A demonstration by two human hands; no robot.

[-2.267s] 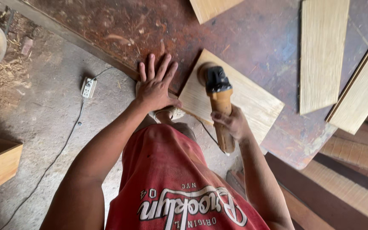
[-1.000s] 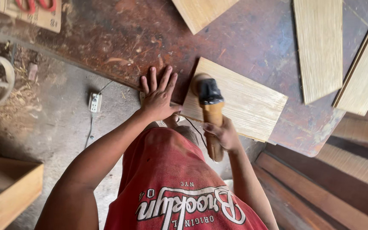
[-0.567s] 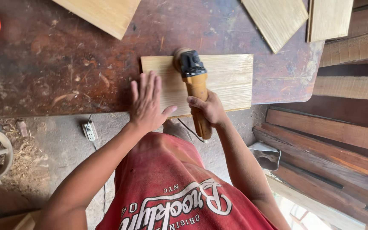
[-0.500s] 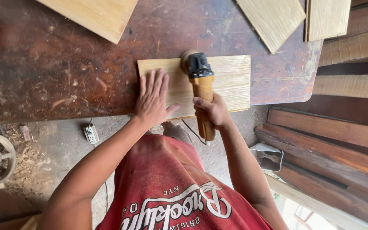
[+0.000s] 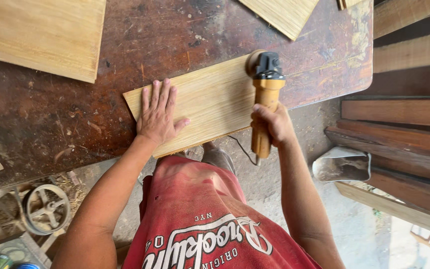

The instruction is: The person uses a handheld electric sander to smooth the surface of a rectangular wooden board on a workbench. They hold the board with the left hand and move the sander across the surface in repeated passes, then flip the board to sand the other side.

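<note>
Both hands are busy: my left hand lies flat, fingers spread, pressing the pale rectangular wooden board, while my right hand grips the orange-handled, black-headed angle grinder, whose head rests on the board's 2 o'clock corner. That board sits at the dark stained wooden surface edge; a larger pale panel lies toward 10 o'clock.

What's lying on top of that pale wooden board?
On the board: the left hand pressed flat, and a yellow power sander gripped by the right hand. Its disc underside is hidden.
</note>
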